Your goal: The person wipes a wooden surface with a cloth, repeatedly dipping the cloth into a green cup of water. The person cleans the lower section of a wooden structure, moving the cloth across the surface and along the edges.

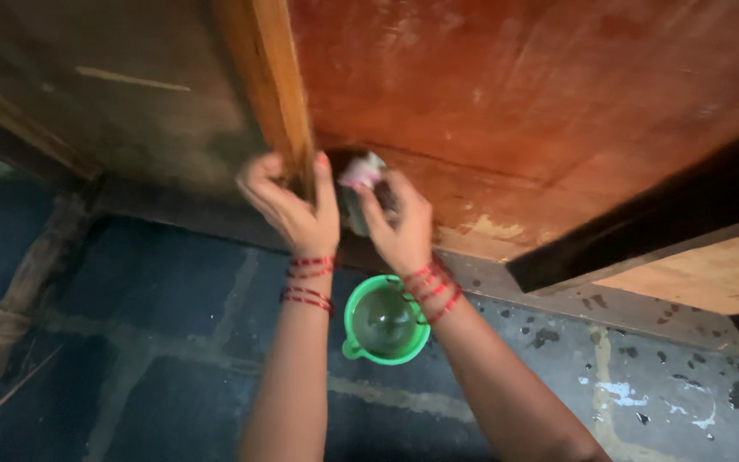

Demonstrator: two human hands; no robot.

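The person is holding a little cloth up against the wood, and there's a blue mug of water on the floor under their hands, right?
Not quite: the head view shows the mug is green, not blue. It sits on the floor below both hands.

In my right hand [399,227] a small crumpled cloth [361,171], pinkish white, pressed on the reddish wooden panel [506,94], beside the upright wooden post [271,85] which my left hand [288,205] grips
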